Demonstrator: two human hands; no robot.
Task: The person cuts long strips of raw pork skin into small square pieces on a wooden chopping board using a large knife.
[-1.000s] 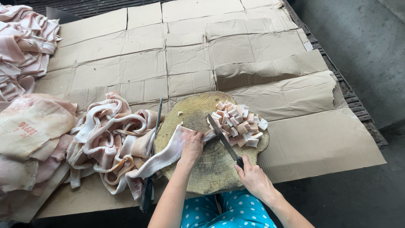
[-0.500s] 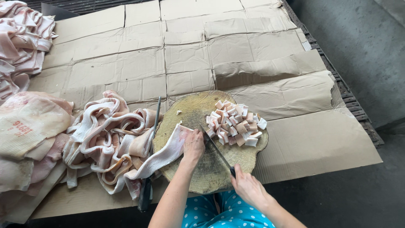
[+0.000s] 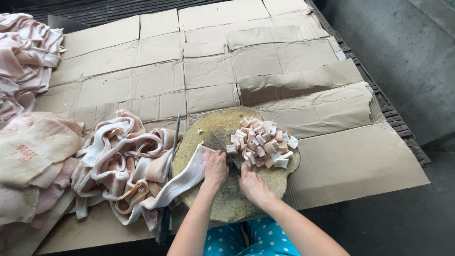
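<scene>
I am seeing the left hand pressing a pale meat strip (long axis running 8 to 2 o'clock) on a round wooden block; the right hand is closing around a knife, cardboard lying beneath.

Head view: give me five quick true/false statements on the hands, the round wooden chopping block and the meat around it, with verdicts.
1. The left hand presses on a long pale strip of pork skin and fat lying across the round wooden chopping block. True.
2. The pile of small cut meat cubes sits on the cardboard, off the block. False: it sits on the block's far right part.
3. The right hand is at the knife with the dark blade. True.
4. A heap of uncut pale strips lies right of the block. False: it lies to the left.
5. The work surface is bare metal. False: flattened brown cardboard sheets cover it.
</scene>
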